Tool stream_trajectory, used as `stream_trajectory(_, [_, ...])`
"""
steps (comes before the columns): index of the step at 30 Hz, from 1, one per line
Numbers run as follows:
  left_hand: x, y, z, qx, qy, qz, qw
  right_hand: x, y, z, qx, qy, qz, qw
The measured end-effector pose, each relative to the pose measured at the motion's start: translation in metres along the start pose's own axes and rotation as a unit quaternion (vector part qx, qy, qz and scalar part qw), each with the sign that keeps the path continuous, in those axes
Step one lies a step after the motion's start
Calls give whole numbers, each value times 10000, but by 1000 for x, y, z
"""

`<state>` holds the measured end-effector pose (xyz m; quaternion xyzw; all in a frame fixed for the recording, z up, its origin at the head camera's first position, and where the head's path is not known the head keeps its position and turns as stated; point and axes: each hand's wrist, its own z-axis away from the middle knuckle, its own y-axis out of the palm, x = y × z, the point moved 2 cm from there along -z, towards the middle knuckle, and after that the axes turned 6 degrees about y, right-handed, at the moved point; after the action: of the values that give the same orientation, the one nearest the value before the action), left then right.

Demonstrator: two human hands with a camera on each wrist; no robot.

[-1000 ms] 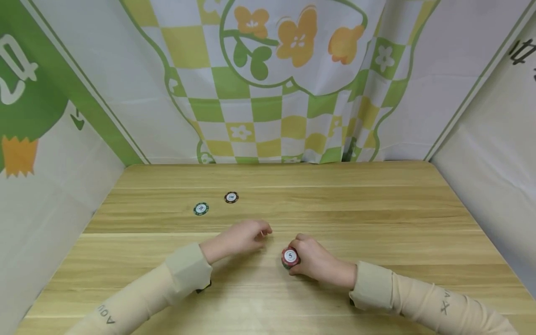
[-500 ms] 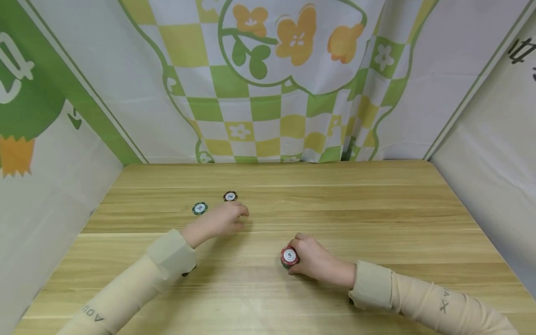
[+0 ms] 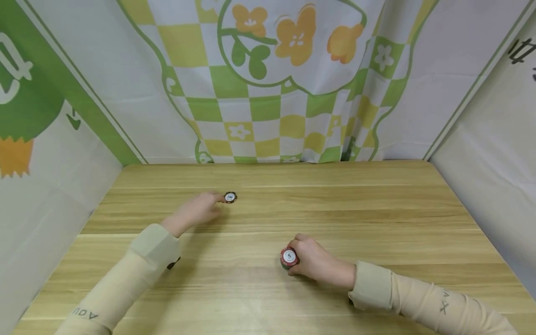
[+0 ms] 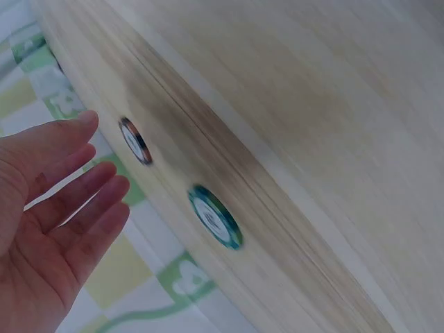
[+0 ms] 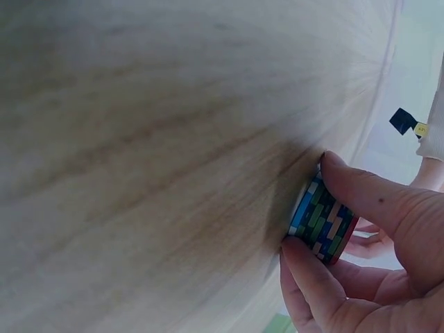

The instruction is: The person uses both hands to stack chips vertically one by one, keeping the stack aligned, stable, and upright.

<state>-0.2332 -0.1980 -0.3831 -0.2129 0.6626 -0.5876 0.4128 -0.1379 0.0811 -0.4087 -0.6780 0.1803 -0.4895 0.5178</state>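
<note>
My right hand (image 3: 318, 263) grips the sides of a short stack of poker chips (image 3: 289, 256) on the table, a red chip marked 5 on top. Blue, green and other coloured edges of the stack (image 5: 322, 220) show between thumb and fingers in the right wrist view. At the back left my left hand (image 3: 194, 213) hovers, fingers loosely bent and holding nothing. Beside its fingertips lies a black poker chip (image 3: 230, 197) marked 100. A green poker chip (image 4: 215, 217) lies flat near it in the left wrist view; in the head view the left hand hides it.
The wooden table (image 3: 356, 223) reaches back to a curtain (image 3: 268, 111) with green and yellow checks and flowers. White printed cloth walls (image 3: 494, 153) stand at both sides.
My left hand has moved left and back from near the stack, over to the two loose chips, and now covers the green one in the head view. My right hand stays on the stack.
</note>
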Motion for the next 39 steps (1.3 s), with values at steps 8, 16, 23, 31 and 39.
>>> stream_trajectory(8, [16, -2, 7, 9, -256, -226, 9994, 0, -1, 0, 41, -15, -69, 10000])
stream_trajectory(16, [27, 2, 14, 30, -244, -454, 9987, 1, 0, 1, 56, 34, -44, 10000])
stream_trajectory(23, [35, 5, 18, 115, -423, -485, 9979, 1, 0, 1, 28, 21, -53, 10000])
stream_trajectory(31, [41, 6, 21, 106, -520, -497, 9974, 1, 0, 1, 21, 52, -36, 10000])
stream_trajectory(39, [42, 6, 23, 144, -682, -530, 9962, 1, 0, 1, 1, 58, -14, 10000])
